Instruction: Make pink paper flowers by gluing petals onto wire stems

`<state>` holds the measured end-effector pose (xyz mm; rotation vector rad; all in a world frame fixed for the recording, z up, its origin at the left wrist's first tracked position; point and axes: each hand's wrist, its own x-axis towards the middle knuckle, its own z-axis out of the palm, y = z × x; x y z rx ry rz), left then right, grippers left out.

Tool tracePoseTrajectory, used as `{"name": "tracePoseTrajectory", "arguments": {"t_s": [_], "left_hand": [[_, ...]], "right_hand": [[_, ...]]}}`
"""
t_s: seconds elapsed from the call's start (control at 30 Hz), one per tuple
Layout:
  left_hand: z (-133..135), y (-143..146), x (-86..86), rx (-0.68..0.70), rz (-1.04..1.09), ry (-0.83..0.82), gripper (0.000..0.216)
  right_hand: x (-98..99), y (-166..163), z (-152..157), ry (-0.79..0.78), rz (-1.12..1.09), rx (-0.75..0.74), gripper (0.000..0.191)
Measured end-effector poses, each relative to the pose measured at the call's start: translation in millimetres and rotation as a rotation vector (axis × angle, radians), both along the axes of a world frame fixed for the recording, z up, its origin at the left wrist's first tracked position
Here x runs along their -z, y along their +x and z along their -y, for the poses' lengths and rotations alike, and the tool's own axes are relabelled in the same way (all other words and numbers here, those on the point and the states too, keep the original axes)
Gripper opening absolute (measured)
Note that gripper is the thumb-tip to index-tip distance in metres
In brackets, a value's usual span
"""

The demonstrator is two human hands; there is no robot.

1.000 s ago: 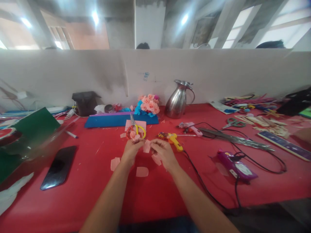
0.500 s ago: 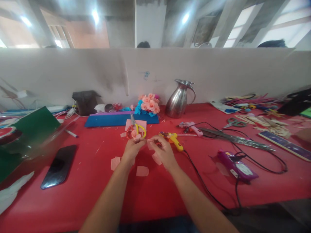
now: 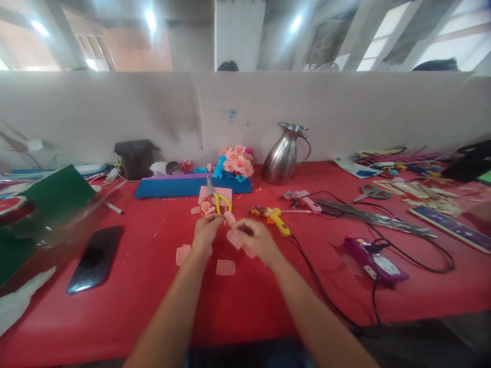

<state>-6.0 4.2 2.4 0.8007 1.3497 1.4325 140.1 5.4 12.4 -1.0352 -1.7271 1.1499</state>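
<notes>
Drawn slightly nearer the body since the earlier frame, the right hand pinches one pale pink paper petal between the hands. Whether the narrowed left hand grips the curled pink paper piece beside its fingertips, I cannot tell. Beyond them, rightward, one silver metal jug hides its contents.

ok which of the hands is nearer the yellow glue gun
The right. The right hand is just left of the glue gun and a little closer to the person; the left hand is farther left, on the right hand's far side from it.
</notes>
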Motion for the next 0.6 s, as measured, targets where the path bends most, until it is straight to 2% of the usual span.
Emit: {"name": "tracePoseTrajectory", "arguments": {"t_s": [0.07,0.13,0.2,0.23,0.4,0.6], "left_hand": [[0,1,-2.1,0.003,0.013,0.012,0.011],[1,2,-4.9,0.029,0.045,0.021,0.015],[2,3,-7.3,0.061,0.075,0.029,0.017],[3,4,-8.1,0.077,0.085,0.036,0.018],[5,6,-9.4,0.152,0.095,0.068,0.019],[7,8,-11.1,0.243,0.080,0.118,0.027]], "right_hand": [[3.6,0,-2,0.039,0.079,-0.008,0.011],[6.8,0,-5,0.067,0.034,0.133,0.021],[8.2,0,-7,0.034,-0.086,0.278,0.030],[8.0,0,-8,-0.001,-0.144,0.302,0.032],[3.5,-2,-5,-0.209,-0.244,0.110,0.027],[1.5,-3,-1,-0.247,-0.237,0.104,0.024]]}}
